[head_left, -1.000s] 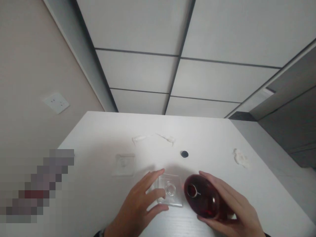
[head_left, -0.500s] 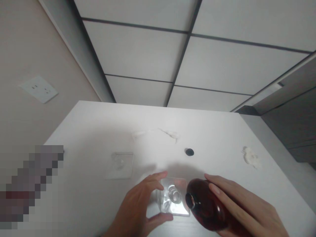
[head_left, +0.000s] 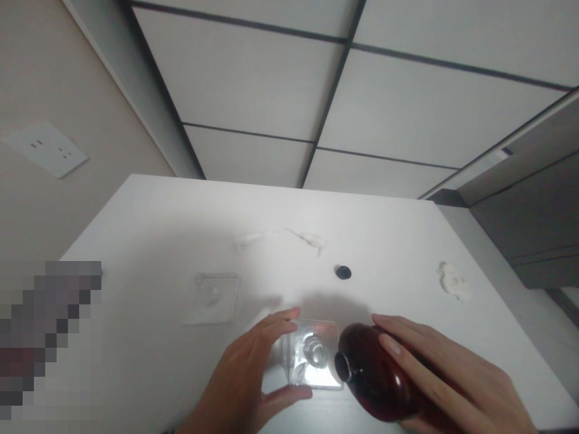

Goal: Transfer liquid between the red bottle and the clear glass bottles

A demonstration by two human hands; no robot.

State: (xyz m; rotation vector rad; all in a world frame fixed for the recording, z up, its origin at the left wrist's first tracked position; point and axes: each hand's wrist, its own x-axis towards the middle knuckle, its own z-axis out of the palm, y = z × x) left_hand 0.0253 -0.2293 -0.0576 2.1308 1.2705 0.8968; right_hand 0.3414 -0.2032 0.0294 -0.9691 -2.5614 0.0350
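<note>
Right hand (head_left: 452,367): grip wrapped round bottle (head_left: 382,389), tilted, mouth leftward, just beside right edge of clear dish (head_left: 330,378). Left hand (head_left: 248,358): grip spread across dish, near to far edge; contact unclear. Cap (head_left: 344,272) farther back on surface (head_left: 389,253).

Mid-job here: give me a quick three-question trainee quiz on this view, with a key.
1. Multiple choice. Which hand holds the dark red bottle? A) left B) right
2. True or false: the bottle is standing upright.
3. Fill in: as the wearer sees it, the white clump lies to the ___ of the small dark disc.

Key:
1. B, the right hand.
2. False; it is tilted, its mouth towards the nearer clear square piece.
3. right.
</note>
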